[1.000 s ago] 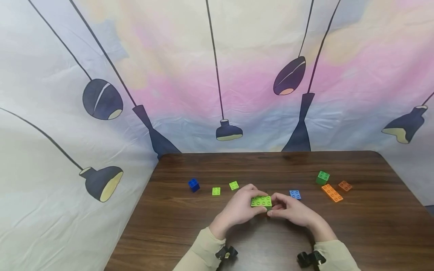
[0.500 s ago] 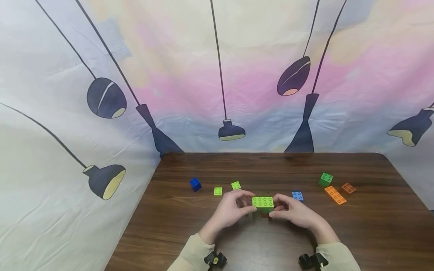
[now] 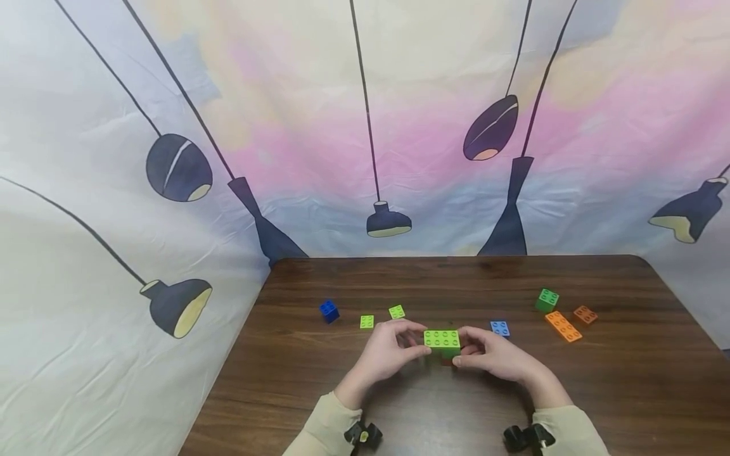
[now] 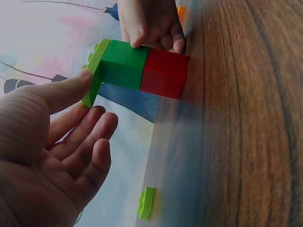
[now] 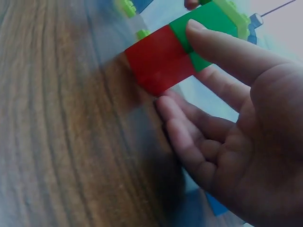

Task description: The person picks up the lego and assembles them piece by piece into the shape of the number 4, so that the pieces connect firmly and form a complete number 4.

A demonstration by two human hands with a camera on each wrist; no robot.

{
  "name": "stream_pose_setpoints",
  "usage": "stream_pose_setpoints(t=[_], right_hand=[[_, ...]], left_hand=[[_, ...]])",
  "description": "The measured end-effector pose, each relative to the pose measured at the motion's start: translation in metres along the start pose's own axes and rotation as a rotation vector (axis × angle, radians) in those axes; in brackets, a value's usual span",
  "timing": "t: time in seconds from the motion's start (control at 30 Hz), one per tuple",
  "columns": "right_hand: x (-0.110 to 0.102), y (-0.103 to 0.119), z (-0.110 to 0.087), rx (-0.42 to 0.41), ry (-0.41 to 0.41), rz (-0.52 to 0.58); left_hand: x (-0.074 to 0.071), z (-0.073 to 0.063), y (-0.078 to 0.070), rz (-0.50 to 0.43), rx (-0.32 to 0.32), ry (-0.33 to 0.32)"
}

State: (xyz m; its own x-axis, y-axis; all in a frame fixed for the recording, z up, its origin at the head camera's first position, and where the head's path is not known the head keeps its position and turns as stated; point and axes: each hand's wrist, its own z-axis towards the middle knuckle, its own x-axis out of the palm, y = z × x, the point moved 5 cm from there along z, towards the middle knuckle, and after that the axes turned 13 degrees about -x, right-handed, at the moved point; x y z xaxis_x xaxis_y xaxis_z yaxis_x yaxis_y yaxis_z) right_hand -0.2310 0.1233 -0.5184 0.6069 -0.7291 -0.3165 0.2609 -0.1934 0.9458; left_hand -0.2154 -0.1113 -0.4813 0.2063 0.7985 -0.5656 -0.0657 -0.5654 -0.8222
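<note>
Between my hands stands a small stack. A lime-green plate [image 3: 441,339] with two rows of studs tops it, over a green brick [image 4: 124,64] and a red brick [image 4: 164,72] at the bottom. The plate sticks out leftward past the green brick. My left hand [image 3: 383,354] pinches the plate's overhanging end between thumb and fingers. My right hand [image 3: 495,356] grips the green brick, its thumb pressed on the near side, as the right wrist view shows. The red brick's lower end is at or just above the tabletop; I cannot tell which.
On the brown table [image 3: 445,418] lie a dark blue brick [image 3: 329,310] and two small lime plates [image 3: 367,322] to the left. A light blue plate [image 3: 500,329], a green brick [image 3: 547,299], a long orange plate [image 3: 563,326] and a smaller orange one [image 3: 585,315] lie right.
My left hand has shifted left to the lime plate's end, uncovering more of the stack. Over the last half second both hands stay nearly still.
</note>
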Motion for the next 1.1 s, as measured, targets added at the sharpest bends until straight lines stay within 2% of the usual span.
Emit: stream_pose_setpoints(t=[0.13, 0.23, 0.37, 0.53, 0.7, 0.83, 0.97, 1.1], right_hand=[[-0.007, 0.006, -0.004, -0.017, 0.038, 0.039], [-0.02, 0.008, -0.009, -0.006, 0.005, 0.019], [-0.043, 0.009, -0.019, -0.002, -0.108, -0.035], [-0.074, 0.01, -0.037, -0.008, -0.319, -0.135], [-0.101, 0.005, -0.06, 0.099, -0.478, -0.36], [-0.119, -0.003, -0.079, 0.185, -0.567, -0.442], [-0.133, -0.009, -0.096, 0.267, -0.608, -0.478], [-0.139, -0.015, -0.106, 0.31, -0.596, -0.502]], left_hand=[[0.001, 0.0, 0.0, -0.005, 0.014, 0.001], [0.002, 0.001, -0.001, -0.007, 0.021, -0.001], [0.002, 0.0, -0.003, -0.008, 0.029, -0.004], [0.002, -0.002, -0.002, -0.014, 0.023, -0.003], [0.003, -0.002, -0.002, -0.018, 0.022, -0.006], [0.003, -0.002, -0.002, -0.016, 0.029, -0.007], [0.003, -0.002, -0.001, -0.018, 0.027, -0.003], [0.004, -0.002, -0.002, -0.017, 0.025, 0.002]])
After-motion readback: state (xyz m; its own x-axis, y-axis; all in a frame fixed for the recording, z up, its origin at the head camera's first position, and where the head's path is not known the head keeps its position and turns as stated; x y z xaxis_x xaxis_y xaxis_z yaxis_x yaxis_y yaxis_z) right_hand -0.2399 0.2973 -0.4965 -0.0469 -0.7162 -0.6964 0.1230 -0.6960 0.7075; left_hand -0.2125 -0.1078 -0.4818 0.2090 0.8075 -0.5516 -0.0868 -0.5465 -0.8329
